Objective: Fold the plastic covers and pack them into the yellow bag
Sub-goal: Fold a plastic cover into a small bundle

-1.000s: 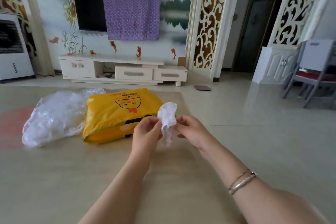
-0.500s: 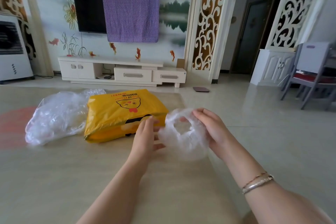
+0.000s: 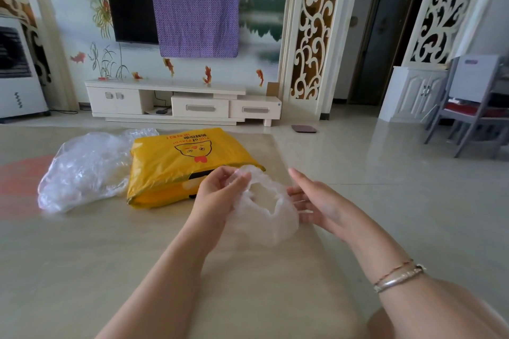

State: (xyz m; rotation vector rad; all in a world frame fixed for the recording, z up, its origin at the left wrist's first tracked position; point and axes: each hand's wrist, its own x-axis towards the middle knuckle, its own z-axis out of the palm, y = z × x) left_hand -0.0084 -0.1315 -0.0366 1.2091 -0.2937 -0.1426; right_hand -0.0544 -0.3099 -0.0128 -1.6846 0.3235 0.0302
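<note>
Your left hand (image 3: 220, 190) pinches one plastic cover (image 3: 264, 215) above the table (image 3: 82, 270), unfolded — right hand (image 3: 316, 201) relaxed, fingers straight, touching its edge. The yellow bag (image 3: 176, 165) waits just behind; the pile of covers (image 3: 85, 168) beside it looks unpacked.

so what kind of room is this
Most likely a home living room: a wall-mounted television half covered by a purple cloth, a low white media cabinet beneath it, and a chair on the tiled floor at right.

The scene is viewed from head height, forward and downward, close over the table (image 3: 82, 270), toward the television wall (image 3: 261, 8).
</note>
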